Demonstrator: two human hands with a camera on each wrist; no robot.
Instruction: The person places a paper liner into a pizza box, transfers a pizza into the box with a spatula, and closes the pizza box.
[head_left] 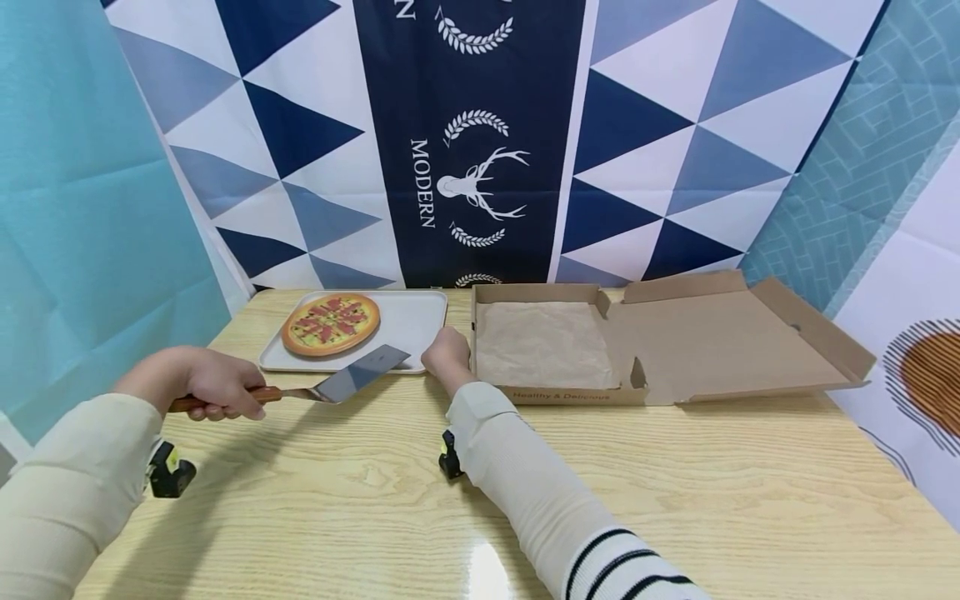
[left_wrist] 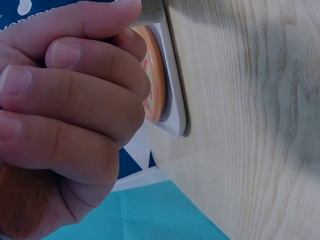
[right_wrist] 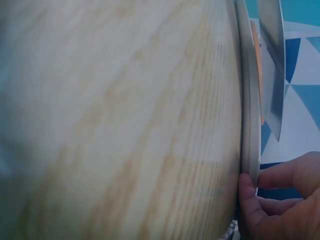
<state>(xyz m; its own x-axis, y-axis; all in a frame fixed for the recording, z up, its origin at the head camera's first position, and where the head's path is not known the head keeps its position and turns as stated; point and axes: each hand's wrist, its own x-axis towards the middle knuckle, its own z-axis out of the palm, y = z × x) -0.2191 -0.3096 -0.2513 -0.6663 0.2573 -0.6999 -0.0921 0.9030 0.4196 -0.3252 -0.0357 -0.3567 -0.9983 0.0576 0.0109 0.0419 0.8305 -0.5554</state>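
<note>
The left hand (head_left: 217,383) grips the wooden handle (head_left: 268,394) of a metal spatula, its flat blade (head_left: 367,372) held over the front edge of a white tray (head_left: 412,321). In the left wrist view, the left hand's fingers (left_wrist: 75,95) curl round the brown handle (left_wrist: 25,200). A round pizza (head_left: 331,324) lies on the tray's left part. At the tray's front right corner is the right hand (head_left: 447,354); the right wrist view shows that hand (right_wrist: 280,200) pinching the tray's rim (right_wrist: 250,110) between thumb and fingers.
An open cardboard box (head_left: 577,397) stands right of the tray, lined with brown paper (head_left: 543,343), its lid (head_left: 738,342) folded out to the right. Patterned cloth (head_left: 472,142) hangs behind the wooden table (head_left: 375,500). A teal cloth (head_left: 90,208) hangs at the left.
</note>
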